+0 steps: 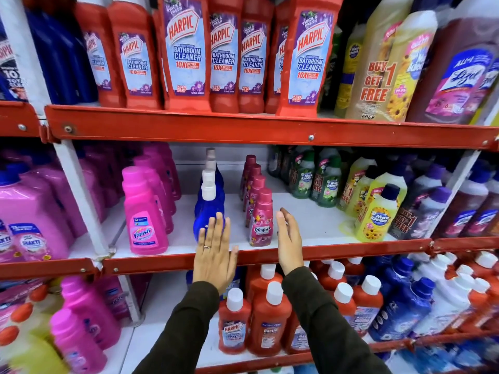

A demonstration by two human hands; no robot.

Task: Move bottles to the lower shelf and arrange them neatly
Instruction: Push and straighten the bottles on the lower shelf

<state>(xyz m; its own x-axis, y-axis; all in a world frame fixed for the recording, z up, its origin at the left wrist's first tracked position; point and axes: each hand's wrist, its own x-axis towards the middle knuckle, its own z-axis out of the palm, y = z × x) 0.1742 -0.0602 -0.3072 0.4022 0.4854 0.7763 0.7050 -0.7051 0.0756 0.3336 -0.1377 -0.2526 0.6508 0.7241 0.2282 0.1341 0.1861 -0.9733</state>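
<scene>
On the middle shelf (337,251) stands a row of small pink Comfort bottles (260,220), one behind the other. To their left is a row of blue spray bottles (208,209) with white caps. My left hand (214,252) is flat and open, its fingers in front of the front blue bottle. My right hand (289,238) is open just right of the front Comfort bottle, palm facing it, not touching. Neither hand holds anything. The lower shelf (253,361) carries red Harpic and Bactin bottles (235,325) with white caps.
Pink Vanish bottles (144,217) stand left of the blue row. Yellow and green Max Kleen bottles (378,209) fill the right of the middle shelf, with bare white shelf between. Tall red Harpic bottles (186,49) line the top shelf. Blue and white bottles (421,300) sit lower right.
</scene>
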